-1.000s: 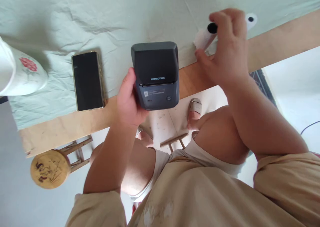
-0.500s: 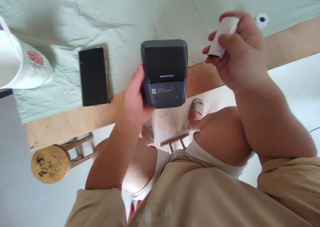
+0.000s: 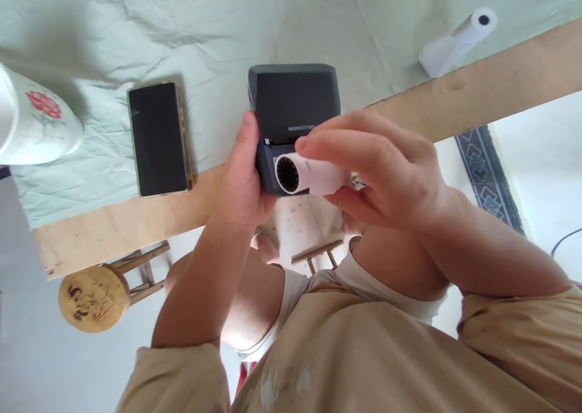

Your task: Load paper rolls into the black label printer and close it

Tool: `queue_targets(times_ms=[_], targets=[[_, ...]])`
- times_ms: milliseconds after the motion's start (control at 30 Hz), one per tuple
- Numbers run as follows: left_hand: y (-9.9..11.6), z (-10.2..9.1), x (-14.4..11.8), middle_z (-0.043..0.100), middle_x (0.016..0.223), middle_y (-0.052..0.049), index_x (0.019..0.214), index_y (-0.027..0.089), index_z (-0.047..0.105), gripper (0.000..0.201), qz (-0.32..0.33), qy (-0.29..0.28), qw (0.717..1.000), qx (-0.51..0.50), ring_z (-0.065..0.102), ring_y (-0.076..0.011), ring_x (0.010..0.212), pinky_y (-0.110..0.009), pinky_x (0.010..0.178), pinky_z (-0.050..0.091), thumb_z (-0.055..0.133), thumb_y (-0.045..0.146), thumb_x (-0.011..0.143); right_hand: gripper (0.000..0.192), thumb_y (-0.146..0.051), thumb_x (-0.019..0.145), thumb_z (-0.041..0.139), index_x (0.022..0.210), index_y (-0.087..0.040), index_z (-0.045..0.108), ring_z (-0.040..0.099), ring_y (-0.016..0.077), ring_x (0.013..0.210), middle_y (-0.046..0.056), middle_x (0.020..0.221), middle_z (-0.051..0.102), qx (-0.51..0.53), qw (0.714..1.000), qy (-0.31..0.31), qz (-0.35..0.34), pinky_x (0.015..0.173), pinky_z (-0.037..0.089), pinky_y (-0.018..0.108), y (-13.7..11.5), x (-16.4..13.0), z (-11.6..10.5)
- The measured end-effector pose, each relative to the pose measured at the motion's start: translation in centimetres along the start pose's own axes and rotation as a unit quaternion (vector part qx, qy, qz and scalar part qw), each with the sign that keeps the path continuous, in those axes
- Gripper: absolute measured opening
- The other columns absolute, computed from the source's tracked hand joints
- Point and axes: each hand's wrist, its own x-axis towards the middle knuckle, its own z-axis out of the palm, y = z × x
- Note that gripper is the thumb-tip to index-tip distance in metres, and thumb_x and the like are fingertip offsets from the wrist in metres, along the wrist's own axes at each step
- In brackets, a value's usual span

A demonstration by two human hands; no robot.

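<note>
**Roll at the printer's front, printer half off the table edge**

While your left hand clamps the printer from its left side, thumb up along the casing and fingers hidden beneath, your right hand holds a roll crosswise just in front of the printer's lower face. Right fingers are curled shut around the roll: index along the top, thumb under, core end facing left and toward you.

- Printer: rear part over the green cloth, front part past the table edge, above your knees. Lid looks down, or only a crack open; too dark to tell.
- Roll: touching or just off the printer's front; I cannot tell which.
- Second roll lies on the cloth well off to the right, near the bare wood strip.
- Phone lies flat, just left of your left hand. Cup at far left.

Risks, as I judge them:
- The printer's front overhangs and only one hand steadies it. Press the roll against it and it could tip or slide off toward your lap.
- Your grip sits on the roll's right half. A loose outer wrap could unwind if the fingers ease.
- The spare roll lies close to the edge; a knock to the table could send it rolling off.
</note>
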Motion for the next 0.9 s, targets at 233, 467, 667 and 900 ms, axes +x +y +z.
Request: queue_targets(times_ms=[233,467,667,900], targets=[[-0.5,-0.1,0.2,0.073,0.103,0.0,0.1,0.02,0.068,0.029,0.074,-0.1,0.992,-0.036,0.046,-0.0223,0.142,-0.032,0.117,0.045,0.047,0.039,0.098,0.022,-0.014,0.087,0.055,0.103,-0.028,0.053,0.065,0.014,0.119,-0.004,0.11,0.07,-0.003,0.995,0.103,0.015,0.097,0.054,0.034,0.8,0.9,-0.6],[-1.0,-0.5,0.1,0.071,0.106,-0.005,0.088,0.019,0.067,0.029,0.07,-0.125,0.99,-0.002,0.052,-0.0273,0.137,-0.036,0.113,0.05,0.051,0.043,0.094,0.021,-0.028,0.095,0.046,0.103,-0.033,0.065,0.063,0.0221,0.106,-0.004,0.113,0.07,-0.151,0.974,0.13,0.107,0.106,0.038,0.047,1.7,0.9,0.1],[-1.1,-1.0,0.3,0.071,0.098,-0.003,0.098,0.02,0.066,0.018,0.087,-0.152,0.984,0.009,0.06,-0.0252,0.128,-0.033,0.108,0.052,0.064,0.035,0.087,0.021,-0.027,0.089,0.057,0.107,-0.029,0.067,0.062,0.0245,0.102,-0.001,0.109,0.072,-0.187,0.97,0.037,0.152,0.095,0.042,0.043,1.5,0.7,0.2],[-1.4,-1.6,1.1,0.07,0.086,0.0,0.095,0.019,0.067,0.025,0.113,-0.168,0.979,-0.012,0.068,-0.0204,0.11,-0.028,0.096,0.057,0.069,0.041,0.083,0.016,-0.028,0.091,0.057,0.088,-0.027,0.072,0.062,0.0154,0.089,-0.004,0.096,0.073,-0.198,0.972,0.122,0.041,0.08,0.045,0.033,1.7,0.4,0.9]])
